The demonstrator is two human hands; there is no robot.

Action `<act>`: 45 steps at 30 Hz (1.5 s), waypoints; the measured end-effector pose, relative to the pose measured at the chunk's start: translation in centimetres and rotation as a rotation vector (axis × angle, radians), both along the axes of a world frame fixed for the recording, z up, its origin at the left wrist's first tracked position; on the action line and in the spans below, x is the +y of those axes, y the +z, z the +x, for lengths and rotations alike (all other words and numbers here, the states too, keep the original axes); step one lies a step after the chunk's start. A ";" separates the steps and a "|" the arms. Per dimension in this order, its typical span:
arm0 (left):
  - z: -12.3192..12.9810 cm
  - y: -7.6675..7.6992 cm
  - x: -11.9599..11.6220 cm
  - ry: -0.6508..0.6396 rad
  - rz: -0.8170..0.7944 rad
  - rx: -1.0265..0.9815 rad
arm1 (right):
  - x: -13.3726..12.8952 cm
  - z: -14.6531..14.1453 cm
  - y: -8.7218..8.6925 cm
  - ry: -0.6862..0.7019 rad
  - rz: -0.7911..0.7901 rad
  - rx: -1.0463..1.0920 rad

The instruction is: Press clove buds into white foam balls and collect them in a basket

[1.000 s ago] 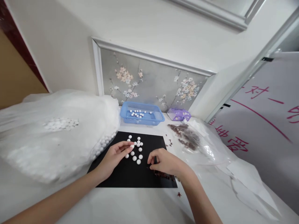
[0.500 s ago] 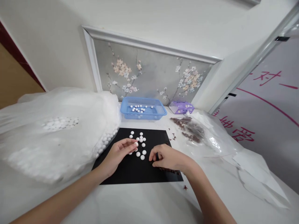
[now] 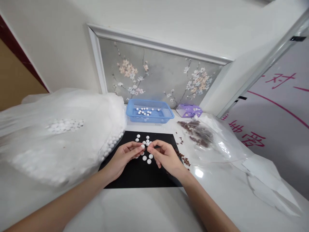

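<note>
Beads point(image 3: 145, 158), small and white, lie in a loose bunch on a black mat point(image 3: 135, 178). They look light and smooth, so they may roll or slip away, and fingertips are the best way to hold one. The left hand point(image 3: 124, 158) pinches one bead point(image 3: 143, 146) at the tips of its fingers. The right hand point(image 3: 166, 157) curls just beside it, but I cannot tell if it holds anything. The hands hide some beads, and the brown bits point(image 3: 183, 159) are too small to make out.
</note>
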State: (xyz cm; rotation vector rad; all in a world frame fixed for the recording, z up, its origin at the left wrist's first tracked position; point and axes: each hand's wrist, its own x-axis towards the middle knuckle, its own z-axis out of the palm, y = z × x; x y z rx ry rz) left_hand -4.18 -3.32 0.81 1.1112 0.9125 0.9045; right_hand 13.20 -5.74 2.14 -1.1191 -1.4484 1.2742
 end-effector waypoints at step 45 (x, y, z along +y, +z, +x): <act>-0.4 0.0 -0.1 -0.048 -0.062 -0.030 | 0.0 -0.3 -1.1 0.051 0.000 0.176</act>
